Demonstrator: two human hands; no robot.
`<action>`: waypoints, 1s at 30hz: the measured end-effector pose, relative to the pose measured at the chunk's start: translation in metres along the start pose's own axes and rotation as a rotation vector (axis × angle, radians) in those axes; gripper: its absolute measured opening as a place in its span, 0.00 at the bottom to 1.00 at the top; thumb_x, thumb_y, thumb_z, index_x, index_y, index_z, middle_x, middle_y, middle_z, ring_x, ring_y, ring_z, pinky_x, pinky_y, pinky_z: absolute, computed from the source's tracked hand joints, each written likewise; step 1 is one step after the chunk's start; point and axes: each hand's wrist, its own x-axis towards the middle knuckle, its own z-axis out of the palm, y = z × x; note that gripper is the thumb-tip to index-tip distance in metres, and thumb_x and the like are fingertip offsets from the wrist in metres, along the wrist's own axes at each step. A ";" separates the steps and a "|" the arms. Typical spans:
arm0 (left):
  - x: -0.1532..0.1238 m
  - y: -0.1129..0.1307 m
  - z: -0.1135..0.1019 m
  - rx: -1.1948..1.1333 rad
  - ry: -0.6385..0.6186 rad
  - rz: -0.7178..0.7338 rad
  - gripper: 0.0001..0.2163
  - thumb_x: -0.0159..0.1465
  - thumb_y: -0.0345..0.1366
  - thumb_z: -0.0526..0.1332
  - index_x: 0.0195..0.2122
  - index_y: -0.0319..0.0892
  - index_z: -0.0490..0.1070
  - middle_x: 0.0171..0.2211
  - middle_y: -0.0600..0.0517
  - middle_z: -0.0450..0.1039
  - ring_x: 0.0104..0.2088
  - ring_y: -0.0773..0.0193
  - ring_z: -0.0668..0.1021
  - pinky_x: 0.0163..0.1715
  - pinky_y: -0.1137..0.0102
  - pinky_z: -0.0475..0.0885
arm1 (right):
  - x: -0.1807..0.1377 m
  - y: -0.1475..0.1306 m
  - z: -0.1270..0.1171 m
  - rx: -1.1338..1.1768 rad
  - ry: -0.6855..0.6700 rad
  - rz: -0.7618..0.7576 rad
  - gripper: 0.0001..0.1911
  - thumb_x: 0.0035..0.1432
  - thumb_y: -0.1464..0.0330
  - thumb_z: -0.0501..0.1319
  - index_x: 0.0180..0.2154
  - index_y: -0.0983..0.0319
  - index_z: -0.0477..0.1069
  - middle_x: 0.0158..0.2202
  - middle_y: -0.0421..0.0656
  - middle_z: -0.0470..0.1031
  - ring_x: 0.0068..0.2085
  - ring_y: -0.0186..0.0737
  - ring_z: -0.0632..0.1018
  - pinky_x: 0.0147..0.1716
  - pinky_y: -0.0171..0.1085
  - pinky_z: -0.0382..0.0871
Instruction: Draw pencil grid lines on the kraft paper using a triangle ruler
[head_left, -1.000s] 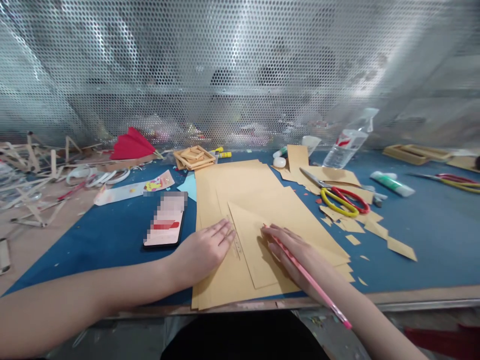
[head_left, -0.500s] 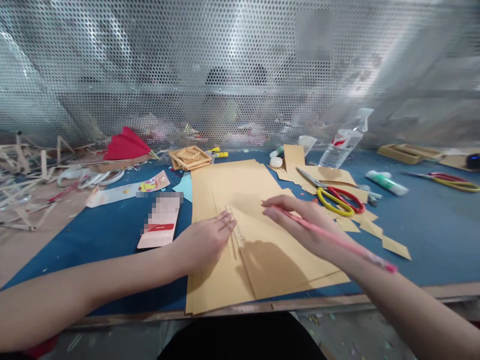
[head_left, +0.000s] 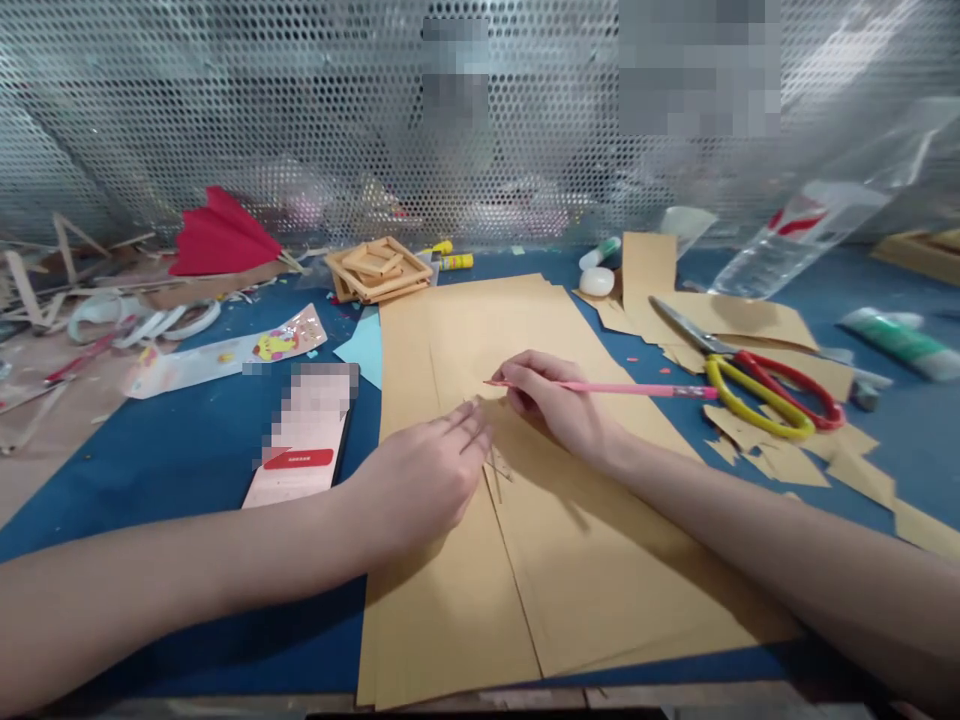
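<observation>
A stack of brown kraft paper sheets lies on the blue mat in front of me. My left hand rests on the sheets with its fingers pressed on a thin clear ruler that lies along a fold. My right hand grips a pink pencil that lies almost level, its tip pointing left just above the paper near the ruler's far end. The top sheet is folded on a slant.
A phone lies left of the sheets. Red-and-yellow scissors sit on paper scraps at right, with a tipped plastic bottle and green glue tube beyond. Wooden frames and a red paper fold stand by the mesh wall.
My right hand lifted off the sheet and swung the pencil from pointing toward me to lying level, tip to the left. My head moved closer; the left hand stayed on the ruler.
</observation>
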 end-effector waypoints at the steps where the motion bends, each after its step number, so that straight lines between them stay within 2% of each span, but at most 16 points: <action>1: 0.000 0.000 -0.001 -0.008 0.000 0.007 0.18 0.63 0.28 0.52 0.53 0.26 0.66 0.54 0.36 0.66 0.56 0.52 0.70 0.57 0.63 0.64 | -0.001 0.002 0.000 0.022 -0.001 0.012 0.10 0.60 0.63 0.55 0.32 0.62 0.69 0.20 0.35 0.62 0.22 0.30 0.63 0.21 0.32 0.55; 12: -0.004 0.000 -0.004 -0.059 -0.052 0.049 0.20 0.62 0.27 0.50 0.53 0.24 0.67 0.55 0.35 0.65 0.57 0.48 0.68 0.57 0.61 0.65 | 0.000 -0.001 -0.001 0.180 0.032 0.137 0.03 0.58 0.67 0.59 0.33 0.61 0.69 0.19 0.36 0.65 0.21 0.29 0.64 0.19 0.31 0.52; 17: 0.000 0.002 -0.004 -0.093 -0.035 -0.019 0.18 0.66 0.32 0.50 0.53 0.27 0.68 0.55 0.36 0.66 0.57 0.51 0.68 0.58 0.63 0.64 | -0.001 -0.001 -0.002 0.207 0.053 0.146 0.04 0.59 0.67 0.59 0.33 0.60 0.70 0.19 0.35 0.65 0.21 0.28 0.64 0.19 0.31 0.53; 20: 0.002 0.003 -0.001 -0.042 -0.015 -0.001 0.16 0.68 0.31 0.50 0.52 0.28 0.69 0.53 0.37 0.67 0.56 0.51 0.69 0.58 0.62 0.64 | -0.003 -0.002 -0.002 0.219 0.060 0.164 0.02 0.59 0.68 0.59 0.36 0.58 0.68 0.19 0.34 0.65 0.21 0.28 0.65 0.19 0.30 0.54; 22: 0.002 0.003 0.001 0.004 -0.020 0.031 0.15 0.68 0.29 0.50 0.51 0.29 0.69 0.53 0.38 0.68 0.56 0.52 0.70 0.57 0.62 0.66 | -0.003 -0.005 -0.003 0.215 0.064 0.184 0.03 0.58 0.68 0.60 0.35 0.58 0.66 0.19 0.34 0.66 0.21 0.28 0.66 0.19 0.30 0.54; 26: 0.000 0.003 0.002 0.041 -0.022 -0.009 0.17 0.70 0.28 0.44 0.51 0.29 0.70 0.52 0.38 0.68 0.55 0.53 0.70 0.55 0.63 0.68 | -0.002 -0.008 -0.005 0.124 0.085 0.213 0.11 0.55 0.68 0.63 0.27 0.60 0.60 0.21 0.35 0.70 0.20 0.27 0.65 0.18 0.30 0.55; 30: 0.000 0.005 0.002 0.054 -0.015 -0.018 0.18 0.70 0.27 0.43 0.50 0.28 0.70 0.52 0.38 0.68 0.55 0.53 0.70 0.55 0.64 0.68 | 0.001 -0.007 -0.007 0.037 0.086 0.184 0.14 0.56 0.68 0.63 0.24 0.61 0.59 0.20 0.35 0.67 0.21 0.27 0.64 0.19 0.30 0.55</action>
